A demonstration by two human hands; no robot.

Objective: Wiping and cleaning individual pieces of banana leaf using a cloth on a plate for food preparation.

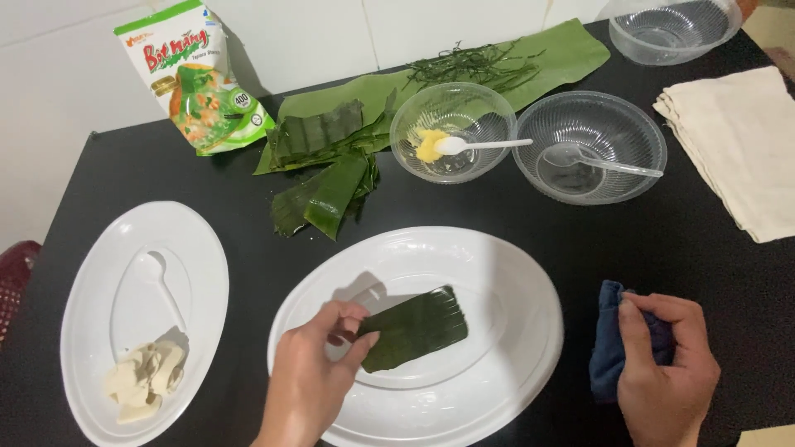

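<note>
Our left hand (319, 364) pinching a leaf (416, 329) over the plate (505, 348), our right hand (667, 364) clutching a blue cloth (609, 343)

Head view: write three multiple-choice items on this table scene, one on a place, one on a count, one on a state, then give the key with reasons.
1. Where does the leaf piece held by the left hand lie?
A. On the middle white oval plate
B. In a clear bowl
C. On the folded cloth

2. How many clear bowls stand on the black table?
A. One
B. Two
C. Three

3. What state is the right hand in?
A. Open and flat on the table
B. Closed on a dark blue cloth
C. Holding a spoon

Key: 1 A, the leaf rests on the plate under the fingers. 2 C, one bowl with yellow paste, one with only a spoon, one at the far edge. 3 B, the fingers grip the blue cloth.
</note>
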